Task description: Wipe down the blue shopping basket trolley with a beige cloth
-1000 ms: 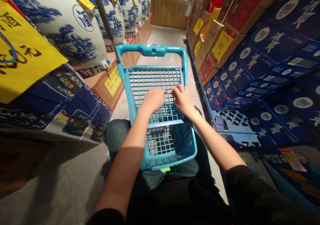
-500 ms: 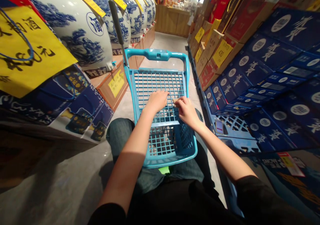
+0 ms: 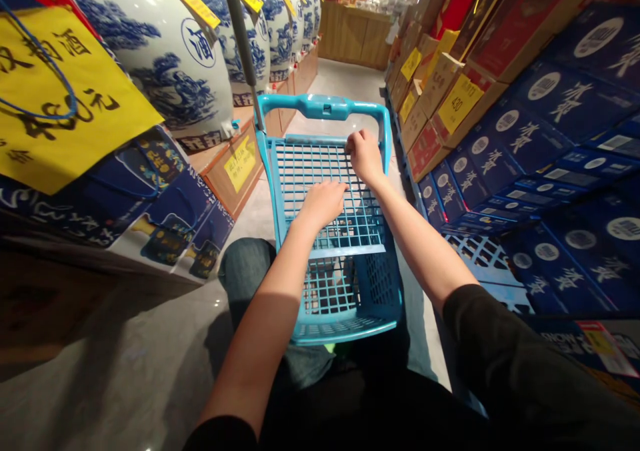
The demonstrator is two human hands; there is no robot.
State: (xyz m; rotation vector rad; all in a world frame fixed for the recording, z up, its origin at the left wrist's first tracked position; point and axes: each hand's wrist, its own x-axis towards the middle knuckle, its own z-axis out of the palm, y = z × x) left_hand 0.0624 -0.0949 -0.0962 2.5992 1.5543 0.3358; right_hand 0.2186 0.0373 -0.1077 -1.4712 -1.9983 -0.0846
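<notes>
A blue plastic basket cart with a grid panel stands between my knees. On the middle of the grid rests my left hand, its fingers bent and pressed together; what they hold, if anything, is hidden. Higher up, my right hand is at the upper right of the grid, just below the thick blue handle. Its fingers are curled closed, and anything between them cannot be made out. A grey pole rises from the cart's upper left corner.
Large blue-and-white jars line the left, behind a yellow price sign and blue gift bags. Stacked blue boxes and brown cartons stand on the right. A wooden counter is at the back.
My right hand has moved up the grid, from its middle right to near the top bar. My left hand stays on the grid. The view has shifted slightly, and the cart appears further right.
</notes>
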